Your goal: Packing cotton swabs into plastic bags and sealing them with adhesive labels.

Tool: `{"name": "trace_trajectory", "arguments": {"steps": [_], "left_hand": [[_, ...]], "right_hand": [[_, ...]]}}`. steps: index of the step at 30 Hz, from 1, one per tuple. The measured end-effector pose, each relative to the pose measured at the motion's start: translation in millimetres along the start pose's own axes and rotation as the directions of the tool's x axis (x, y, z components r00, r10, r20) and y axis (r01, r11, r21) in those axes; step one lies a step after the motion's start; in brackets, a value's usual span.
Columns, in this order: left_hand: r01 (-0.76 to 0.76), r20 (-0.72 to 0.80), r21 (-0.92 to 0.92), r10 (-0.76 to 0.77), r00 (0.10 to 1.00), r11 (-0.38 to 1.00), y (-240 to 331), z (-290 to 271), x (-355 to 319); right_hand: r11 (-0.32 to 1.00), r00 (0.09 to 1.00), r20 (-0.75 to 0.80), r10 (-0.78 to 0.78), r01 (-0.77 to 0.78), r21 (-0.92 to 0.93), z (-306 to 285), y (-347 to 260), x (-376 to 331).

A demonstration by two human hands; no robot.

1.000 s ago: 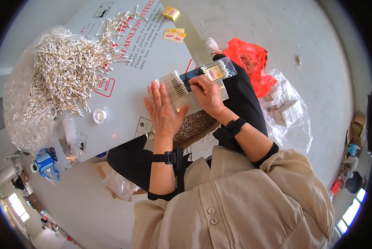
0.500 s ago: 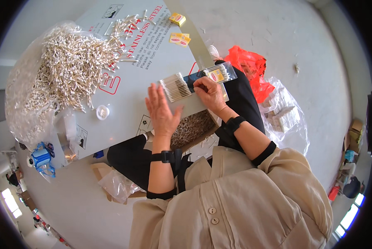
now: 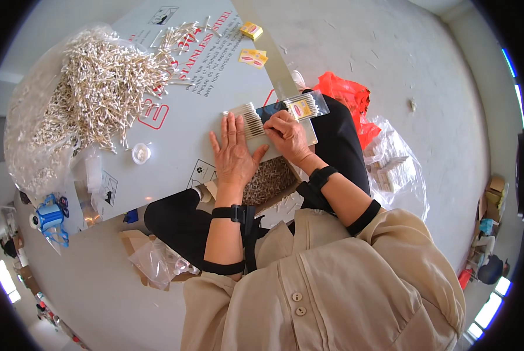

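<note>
A row of cotton swabs (image 3: pixel 251 120) lies side by side near the table's near edge. My left hand (image 3: pixel 236 155) rests flat at its left end, fingers stretched and fingertips touching the swabs, thumb out to the side. At the row's right end my right hand (image 3: pixel 289 136) is closed, thumb and fingers pinched together; whatever is between them is hidden. Just beyond that hand lies a clear plastic sleeve (image 3: pixel 321 103) holding swabs and a yellow card (image 3: pixel 300 109). A dark blue strip (image 3: pixel 270 110) sits between the row and the sleeve.
Loose swabs (image 3: pixel 98 88) spill from a large clear bag (image 3: pixel 25 140) at left. A small round tub (image 3: pixel 141 154) stands nearby. Yellow cards (image 3: pixel 253 57) and a yellow pack (image 3: pixel 251 30) lie at the far edge. Below the table is a swab-filled box (image 3: pixel 269 180); red plastic (image 3: pixel 346 93) lies right.
My left hand has come down and right, so its fingers now touch the swab row. My right hand has shifted slightly left, closer to the row's end.
</note>
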State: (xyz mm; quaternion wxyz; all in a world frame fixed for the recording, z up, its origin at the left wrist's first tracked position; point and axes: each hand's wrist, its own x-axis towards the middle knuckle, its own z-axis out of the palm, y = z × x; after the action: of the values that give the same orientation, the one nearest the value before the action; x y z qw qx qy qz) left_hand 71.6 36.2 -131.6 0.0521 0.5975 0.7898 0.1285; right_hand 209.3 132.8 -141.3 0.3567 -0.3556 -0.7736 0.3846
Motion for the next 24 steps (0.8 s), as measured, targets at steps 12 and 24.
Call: {"name": "trace_trajectory", "arguments": {"steps": [12,24], "left_hand": [[-0.002,-0.008,-0.008,0.002,1.0,1.0,0.5,0.1,0.3],[-0.001,-0.001,-0.006,0.001,1.0,1.0,0.2,0.9,0.3]], "right_hand": [[0.999,0.999,0.022,0.029,-0.029,0.012,1.0,-2.4,-2.0],[0.994,1.0,0.022,-0.022,0.025,-0.11,3.3,-2.2,0.5]]}}
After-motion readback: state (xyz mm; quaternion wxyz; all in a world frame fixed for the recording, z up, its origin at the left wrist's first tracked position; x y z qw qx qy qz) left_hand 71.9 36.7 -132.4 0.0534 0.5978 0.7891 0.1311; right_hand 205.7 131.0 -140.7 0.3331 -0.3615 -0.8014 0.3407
